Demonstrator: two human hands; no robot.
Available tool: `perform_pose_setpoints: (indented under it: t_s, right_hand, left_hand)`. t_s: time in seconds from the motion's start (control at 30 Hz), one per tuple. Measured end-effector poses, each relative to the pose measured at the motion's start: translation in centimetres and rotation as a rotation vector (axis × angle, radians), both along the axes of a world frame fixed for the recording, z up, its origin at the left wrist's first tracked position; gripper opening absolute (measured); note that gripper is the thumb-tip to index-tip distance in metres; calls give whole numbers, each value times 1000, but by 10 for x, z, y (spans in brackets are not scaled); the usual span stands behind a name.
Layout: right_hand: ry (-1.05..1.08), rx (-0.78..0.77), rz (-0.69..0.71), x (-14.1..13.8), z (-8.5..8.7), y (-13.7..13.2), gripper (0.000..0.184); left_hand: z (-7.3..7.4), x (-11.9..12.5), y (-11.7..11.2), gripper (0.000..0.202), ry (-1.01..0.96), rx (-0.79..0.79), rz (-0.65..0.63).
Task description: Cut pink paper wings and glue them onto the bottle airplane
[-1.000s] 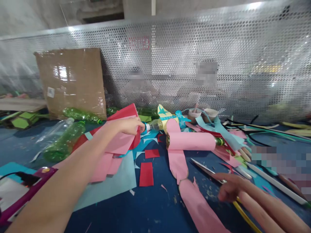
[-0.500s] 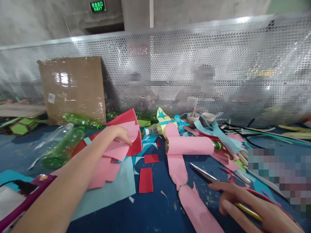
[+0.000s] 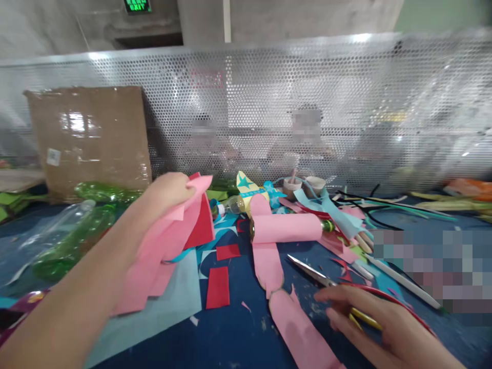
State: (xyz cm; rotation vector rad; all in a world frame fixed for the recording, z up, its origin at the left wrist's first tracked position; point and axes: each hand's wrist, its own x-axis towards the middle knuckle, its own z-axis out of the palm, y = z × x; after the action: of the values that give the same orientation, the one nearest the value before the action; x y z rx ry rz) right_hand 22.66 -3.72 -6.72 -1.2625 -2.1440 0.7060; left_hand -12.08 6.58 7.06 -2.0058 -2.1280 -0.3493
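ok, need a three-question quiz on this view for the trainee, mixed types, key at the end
1. Multiple choice: what is the left hand gripping?
a) a clear plastic bottle
b) a pink sheet
c) a strip of green paper
2. True or false: the pink-wrapped bottle stands upright on the blue tabletop.
3. Fill in the blank: the tool at the right hand, with its blades pointing away from that hand, is a pair of ____.

Key:
1. b
2. False; it lies on its side.
3. Scissors
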Motion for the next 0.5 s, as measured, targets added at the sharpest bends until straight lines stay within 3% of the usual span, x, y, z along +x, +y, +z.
perform_pose_setpoints:
  t_s: [0.07,0.13,0.17,0.2,0.23,0.3,0.4,0.5]
  right_hand:
    - [8,-50,-9,0,2,1,20]
    - [120,-137,-71,0,1,4,27]
    - [232,-198,-102,0,2,6,34]
    - [374,-266,-132,1,2,9,43]
    - [536,-340,-160,2,4,12,52]
    - [814,-502,-188,6,10,18,64]
    - [934,-658,-241,13,19,25,56]
    - [806,-608,-217,19,17,30,60]
  left_hand:
    - [9,21,-13,20,53,208,20]
    - [7,47,-29,21,86,443,11]
    - [1,60,-38,22,133,664,-136]
    - [-8,74,-47,25,168,780,-382]
    - [-19,88,-56,30,189,779,-666]
    - [-48,111,-73,37,198,584,-1013]
    - [-89,135,-88,42,237,270,-1137]
    - [-110,142,-89,44,253,-6,-1163]
